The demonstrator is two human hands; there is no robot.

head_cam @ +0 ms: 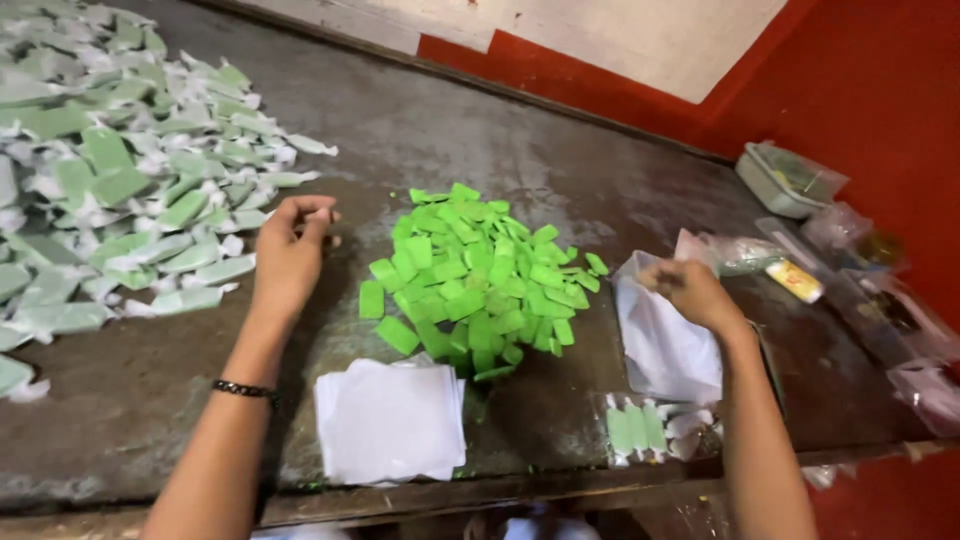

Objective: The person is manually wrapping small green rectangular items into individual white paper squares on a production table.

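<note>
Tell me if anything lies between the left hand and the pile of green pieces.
Nothing visible does. Only bare table separates the left hand from the green pieces. The paper stack lies nearer the person, off that path.

A heap of small green rectangular pieces (pixel 480 280) lies mid-frame on the worn grey table (pixel 600 170), with a stack of white paper squares (pixel 390 420) just below it. Wrapped green pieces in white twists (pixel 120 190) fill the upper left beyond my left hand (pixel 288 255). My right hand (pixel 695 292) rests on a white plastic bag (pixel 660 340) at right, below a clear lidded plastic box (pixel 785 178).
</note>
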